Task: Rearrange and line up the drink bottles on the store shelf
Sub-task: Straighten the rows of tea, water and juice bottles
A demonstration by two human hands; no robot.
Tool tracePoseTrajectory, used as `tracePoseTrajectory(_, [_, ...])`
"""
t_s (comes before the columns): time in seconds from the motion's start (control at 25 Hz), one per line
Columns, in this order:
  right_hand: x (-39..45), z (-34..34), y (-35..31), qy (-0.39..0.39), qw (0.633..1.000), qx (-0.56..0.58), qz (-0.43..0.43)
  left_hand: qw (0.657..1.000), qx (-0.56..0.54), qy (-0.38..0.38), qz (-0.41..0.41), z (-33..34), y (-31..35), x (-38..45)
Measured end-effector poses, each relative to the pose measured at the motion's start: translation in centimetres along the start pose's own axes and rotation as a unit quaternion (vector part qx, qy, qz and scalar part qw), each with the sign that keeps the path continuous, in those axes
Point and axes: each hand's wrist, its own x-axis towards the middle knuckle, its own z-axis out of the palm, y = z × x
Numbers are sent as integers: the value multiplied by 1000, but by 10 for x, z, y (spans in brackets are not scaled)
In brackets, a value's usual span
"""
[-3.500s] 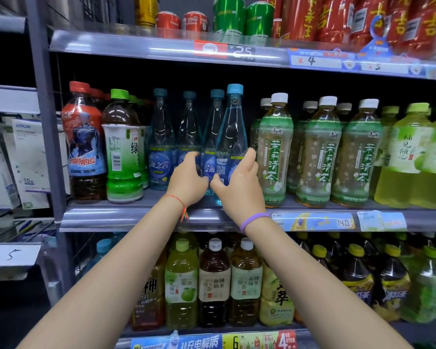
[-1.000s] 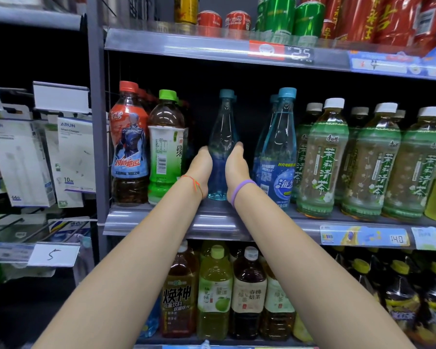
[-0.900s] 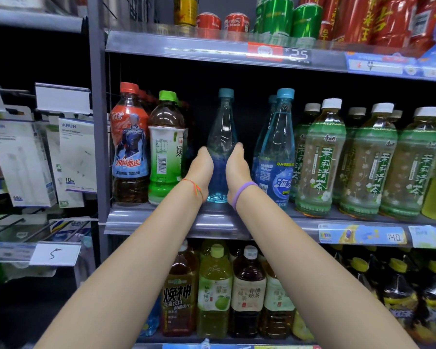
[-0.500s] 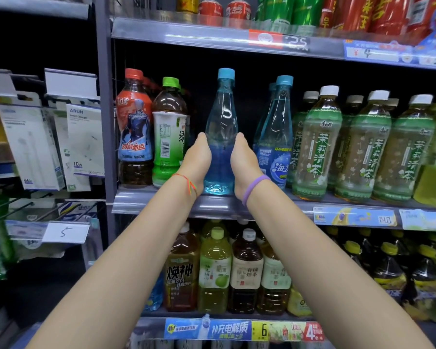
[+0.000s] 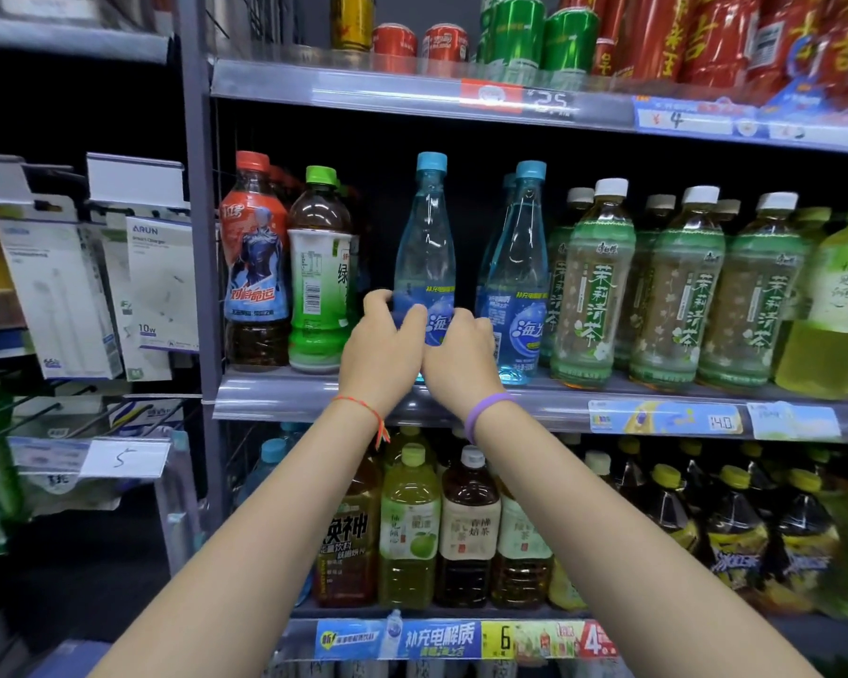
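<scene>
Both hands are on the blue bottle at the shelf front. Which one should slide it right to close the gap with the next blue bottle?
Probably the left hand: its grip wraps the blue bottle on the side away from the neighbouring blue bottle, so it can push. The right hand lies in the gap between them.

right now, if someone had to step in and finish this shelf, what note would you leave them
Left hand and right hand: both grip the lower body of the front blue bottle, upright at the middle shelf edge.
Second blue bottle stands just right of it, more behind.
Done: green-capped tea bottle and jasmine tea bottles stand fronted.
Left: close the gaps on both sides of the held bottle, turn its label forward, let go.
</scene>
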Motion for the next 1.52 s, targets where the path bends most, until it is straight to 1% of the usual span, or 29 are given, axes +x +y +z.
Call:
tracePoseTrajectory(0.08, [-6,0,-1,4,1000,9,6,1000,-11,-22,0,-2,0,3])
tracePoseTrajectory(0.16, [-10,0,-4,2,1000,27,-6,999,25,-32,6,-4,1,10])
tracePoseTrajectory(0.24, [-11,-2,-3,0,999,31,-18,997,74,-31,10,-4,1,15])
tracePoseTrajectory(0.36, [-11,-8,3,2,998,48,-30,995,88,-24,39,-2,-2,12])
tracePoseTrajectory(0.48, [-7,-16,5,-2,994,105,2,992,102,-5,75,0,-5,6])
tracePoseTrajectory(0.56, [-4,-18,2,-11,993,118,18,991,102,-1,84,0,-7,6])
tracePoseTrajectory(0.6, [-5,-18,2,5,993,117,-5,991,99,0,86,0,-9,7])
tracePoseTrajectory(0.64, [-7,-17,2,49,991,110,-53,991,97,-4,89,0,-10,8])
tracePoseTrajectory(0.68, [-9,-18,3,117,981,103,-119,991,95,-7,92,1,-11,9])
tracePoseTrajectory(0.72, [-10,-21,4,193,959,98,-181,992,89,-11,92,3,-11,8])
tracePoseTrajectory(0.76, [-8,-25,5,254,937,94,-221,994,75,-11,83,5,-10,9])
tracePoseTrajectory(0.8, [-5,-30,8,284,926,99,-229,997,45,-9,65,7,-7,8])
tracePoseTrajectory(0.84, [-1,-36,10,284,929,114,-207,999,1,-6,37,10,-4,10])
tracePoseTrajectory(0.88, [4,-42,11,262,942,135,-163,999,-53,-10,2,11,2,11])
tracePoseTrajectory(0.96, [16,-49,18,185,965,174,-59,986,-149,-15,-72,12,15,16])
tracePoseTrajectory(1.04, [25,-52,23,130,970,203,21,978,-183,-6,-99,14,21,21])
tracePoseTrajectory(1.12, [30,-53,27,113,965,228,71,973,-203,9,-106,17,25,23])
tracePoseTrajectory(1.24, [30,-52,29,106,952,266,108,968,-221,43,-107,23,29,20])
tracePoseTrajectory(1.32, [31,-52,28,99,948,279,115,969,-214,67,-107,26,31,19])
tracePoseTrajectory(1.52, [42,-54,28,88,952,267,124,963,-224,71,-128,27,29,25])
